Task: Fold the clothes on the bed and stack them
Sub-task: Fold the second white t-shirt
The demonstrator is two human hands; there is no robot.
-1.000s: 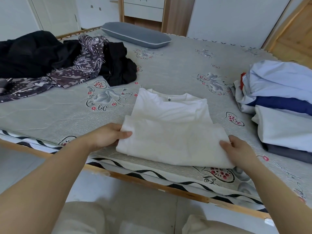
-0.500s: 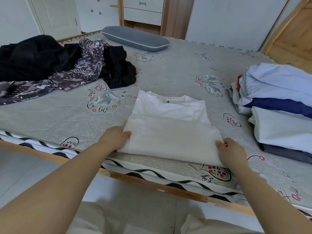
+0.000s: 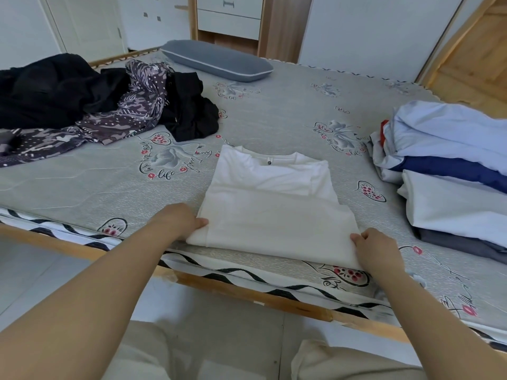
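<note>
A white T-shirt lies partly folded near the front edge of the bed, its neckline pointing away from me. My left hand grips the shirt's near left corner, thumb on top. My right hand grips the near right corner with curled fingers. A stack of folded clothes in white, blue and grey sits at the right. Unfolded black clothes and a patterned garment lie heaped at the left.
A grey pillow lies at the head of the bed. A wooden frame runs along the bed's near edge. Drawers and a white door stand behind the bed. Bare mattress lies between the shirt and the heap.
Both hands have slid a little toward the bed's near edge along the shirt's bottom corners and now grip them. The shirt itself has barely shifted.
</note>
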